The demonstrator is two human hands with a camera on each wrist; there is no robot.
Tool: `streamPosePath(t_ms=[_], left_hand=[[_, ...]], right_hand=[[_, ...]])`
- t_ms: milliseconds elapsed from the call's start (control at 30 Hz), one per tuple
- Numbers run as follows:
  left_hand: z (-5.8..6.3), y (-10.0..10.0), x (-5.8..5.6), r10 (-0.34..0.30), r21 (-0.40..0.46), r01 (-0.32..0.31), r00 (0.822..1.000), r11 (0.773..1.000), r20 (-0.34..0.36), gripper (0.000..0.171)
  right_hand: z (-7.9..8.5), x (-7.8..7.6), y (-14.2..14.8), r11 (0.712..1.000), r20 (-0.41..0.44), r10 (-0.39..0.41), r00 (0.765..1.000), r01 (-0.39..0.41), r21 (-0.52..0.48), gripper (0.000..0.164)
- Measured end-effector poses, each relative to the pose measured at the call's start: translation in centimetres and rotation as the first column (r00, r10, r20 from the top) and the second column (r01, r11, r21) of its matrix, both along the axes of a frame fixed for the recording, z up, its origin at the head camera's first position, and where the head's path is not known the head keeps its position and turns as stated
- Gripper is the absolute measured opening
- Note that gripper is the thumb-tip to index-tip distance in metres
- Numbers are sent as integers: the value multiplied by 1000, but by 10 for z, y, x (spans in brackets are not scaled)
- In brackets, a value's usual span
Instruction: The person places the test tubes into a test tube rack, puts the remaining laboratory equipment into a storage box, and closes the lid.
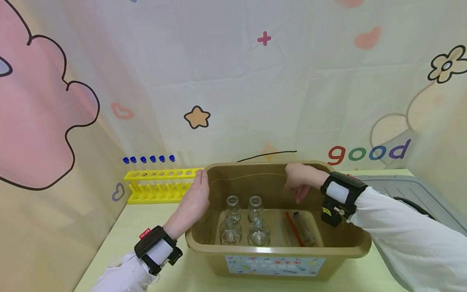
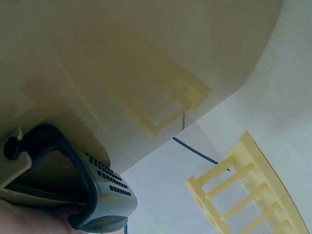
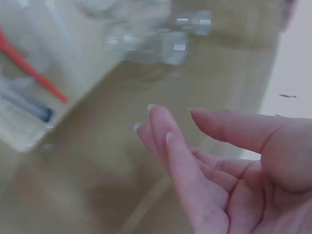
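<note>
A brown plastic bin stands on the table, and its floor holds several clear glass bottles. To their right lie thin clear rods, a red stick and a clear tube-shaped item with a dark end. My left hand is at the bin's left rim, fingers straight; only a bit of skin shows in the left wrist view. Inside the bin's back right, my right hand hangs above the floor. The right wrist view shows its fingers loosely extended, thumb apart, holding nothing.
Behind the bin's left side stands a yellow test tube rack holding several tubes with blue caps. A grey tray or lid lies at the right. A patterned curtain hangs close behind everything.
</note>
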State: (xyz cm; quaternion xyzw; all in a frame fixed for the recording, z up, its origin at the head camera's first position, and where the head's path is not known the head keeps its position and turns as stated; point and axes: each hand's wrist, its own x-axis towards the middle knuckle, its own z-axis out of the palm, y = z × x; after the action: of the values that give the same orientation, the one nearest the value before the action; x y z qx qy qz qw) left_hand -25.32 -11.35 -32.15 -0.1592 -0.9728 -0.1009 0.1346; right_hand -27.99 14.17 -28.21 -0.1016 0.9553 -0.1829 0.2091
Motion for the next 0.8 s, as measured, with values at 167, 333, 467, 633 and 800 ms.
streamPosePath(t_ms=[167,333,467,633,800], left_hand=[[0,0,-1,-3,2,3,1000,1000,0,58],[-2,0,0,0,2,0,1000,1000,3,57],[-3,0,1,1,-4,-1,1000,1000,-7,57],[-3,0,1,-5,1,5,1000,1000,-26,57],[-2,0,0,-15,-7,15,999,1000,-45,56]], right_hand=[[40,6,17,987,29,42,999,-37,-159,25],[63,4,46,980,-6,23,1000,-24,-196,27],[70,4,70,979,-18,-14,1000,10,-204,32],[69,7,103,978,-22,-86,996,81,-193,34],[56,9,144,968,-4,-181,984,177,-177,39]])
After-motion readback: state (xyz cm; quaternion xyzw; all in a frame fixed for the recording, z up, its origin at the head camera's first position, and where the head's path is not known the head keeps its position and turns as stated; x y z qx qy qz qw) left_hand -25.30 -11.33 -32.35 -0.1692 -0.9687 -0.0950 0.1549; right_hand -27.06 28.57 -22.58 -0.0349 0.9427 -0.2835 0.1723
